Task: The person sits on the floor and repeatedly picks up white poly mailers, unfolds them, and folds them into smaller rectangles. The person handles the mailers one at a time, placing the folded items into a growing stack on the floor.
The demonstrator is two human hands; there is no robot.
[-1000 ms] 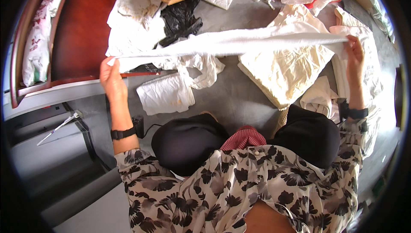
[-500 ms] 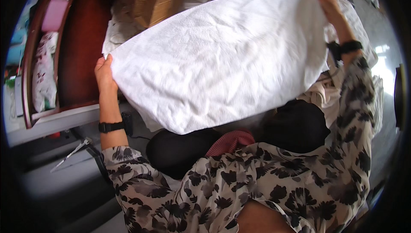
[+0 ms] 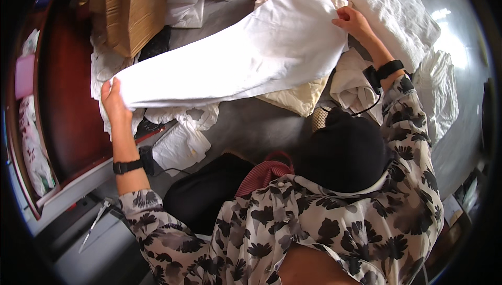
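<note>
You're pinching the white cloth [image 3: 230, 54] in your left grip [image 3: 116, 106] and right grip [image 3: 356, 24], and doing best by gently holding it flat between them.

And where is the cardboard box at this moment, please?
In the head view, the cardboard box stands at the upper left, beyond the left hand and the white cloth it holds, just right of the dark red panel.

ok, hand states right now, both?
Left hand: closed, gripping the left end of the white cloth.
Right hand: closed, fingers pinched at the cloth's right edge.
</note>
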